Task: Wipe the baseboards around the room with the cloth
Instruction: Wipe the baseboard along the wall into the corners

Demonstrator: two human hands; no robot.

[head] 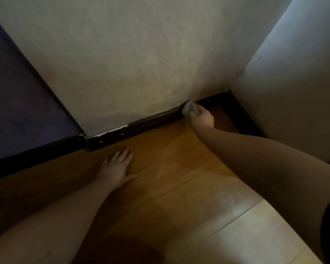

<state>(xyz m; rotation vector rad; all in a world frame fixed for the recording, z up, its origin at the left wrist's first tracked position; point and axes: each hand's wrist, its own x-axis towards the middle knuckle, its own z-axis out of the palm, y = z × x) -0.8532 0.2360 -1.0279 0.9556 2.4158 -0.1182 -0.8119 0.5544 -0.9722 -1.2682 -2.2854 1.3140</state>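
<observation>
A dark baseboard (141, 125) runs along the foot of the pale wall, with chipped white paint at its left end. My right hand (201, 119) grips a bunched grey cloth (190, 108) and holds it against the top of the baseboard near the right corner. My left hand (116, 168) lies flat on the wooden floor with its fingers spread, a little in front of the baseboard's left end.
A purple wall (23, 103) with its own dark baseboard (36, 152) meets the pale wall at an outside corner on the left. A second pale wall (293, 82) closes an inside corner on the right. Wooden floor (179, 178) spreads below.
</observation>
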